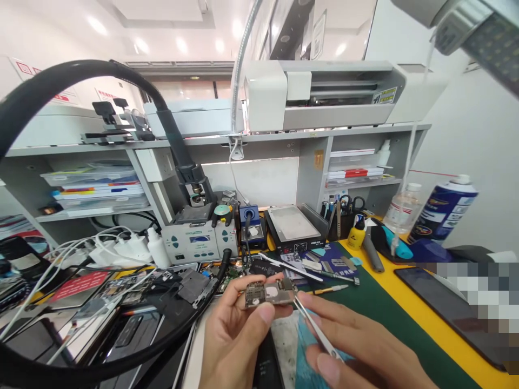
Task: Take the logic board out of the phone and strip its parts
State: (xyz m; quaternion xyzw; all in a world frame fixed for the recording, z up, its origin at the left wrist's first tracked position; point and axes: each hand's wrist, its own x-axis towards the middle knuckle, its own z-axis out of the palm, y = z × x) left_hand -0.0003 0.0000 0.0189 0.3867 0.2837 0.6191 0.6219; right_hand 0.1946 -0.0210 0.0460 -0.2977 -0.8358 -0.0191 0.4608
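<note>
Bare L hand (pixel 233 343) up from bottom ctr, fingers curled behind, thumb bent across front, pinching. Bare R hand (pixel 373 340) angled in from lower R, fingers extended twd L, thumb below, gripping; fingertips nr L hand's.

Tweezers (pixel 317 327) gleam in smooth metal | circuit board (pixel 279 294) shows dull metal | phone (pixel 444 312) wears glossy glass | bottle (pixel 391 212) of clear plastic | spray can (pixel 444 208) looks shiny | thick hose (pixel 81 69) in matt rubber

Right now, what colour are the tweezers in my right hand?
The tweezers look pale silver, clearest in the head view.
</note>
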